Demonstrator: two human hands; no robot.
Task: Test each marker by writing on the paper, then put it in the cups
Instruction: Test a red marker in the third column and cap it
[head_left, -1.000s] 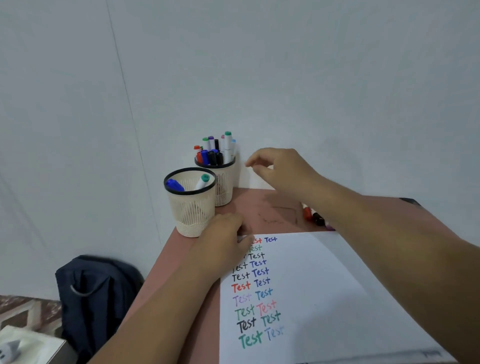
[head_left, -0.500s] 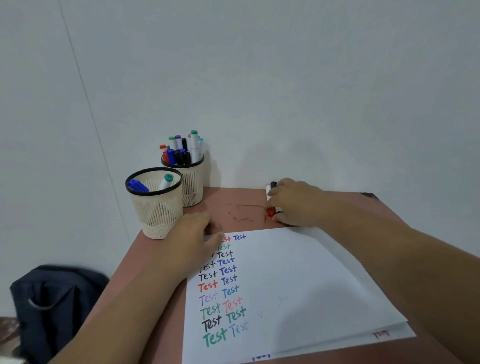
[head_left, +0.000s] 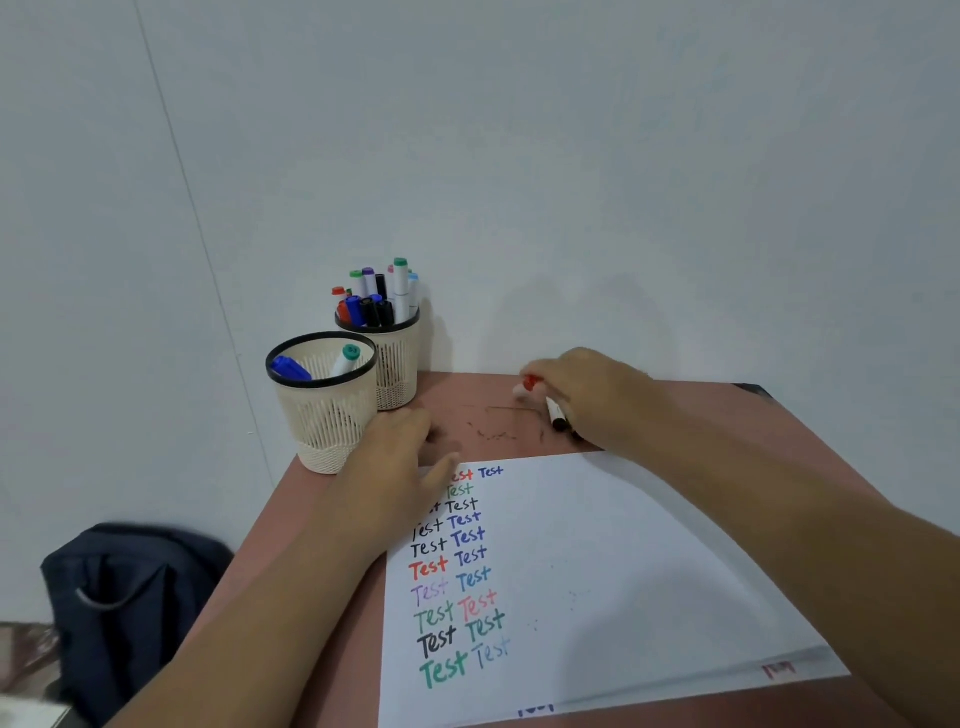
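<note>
Nearest us, the paper (head_left: 597, 571) lies flat on the reddish tabletop (head_left: 332, 561), with a second sheet edge showing beneath it at the near side. Two columns of the word "Test" run down its left part in black, red, purple, green and blue ink.

We see the left hand (head_left: 400, 457) resting palm down at the paper's top left corner, fingers relaxed and extended, gripping nothing; it covers the first letters of the upper lines.

On the floor to the left, below the tabletop edge, sits a dark blue bag (head_left: 124, 597).

Just beyond the left hand stands the near mesh cup (head_left: 322, 410), black-rimmed, holding a blue marker (head_left: 290, 368) and a teal-capped marker (head_left: 347, 358). Touching it behind is the far mesh cup (head_left: 397, 358), packed with upright markers in mixed cap colours.

Past the paper's top edge, the right hand (head_left: 592, 395) is curled over loose markers on the tabletop. Its fingers grip a red-capped marker (head_left: 527, 385), blurred; a black-capped marker (head_left: 556, 413) pokes out under the hand, and we cannot tell whether that one is held too. Faint pen marks (head_left: 493, 428) stain the tabletop between the two hands.
</note>
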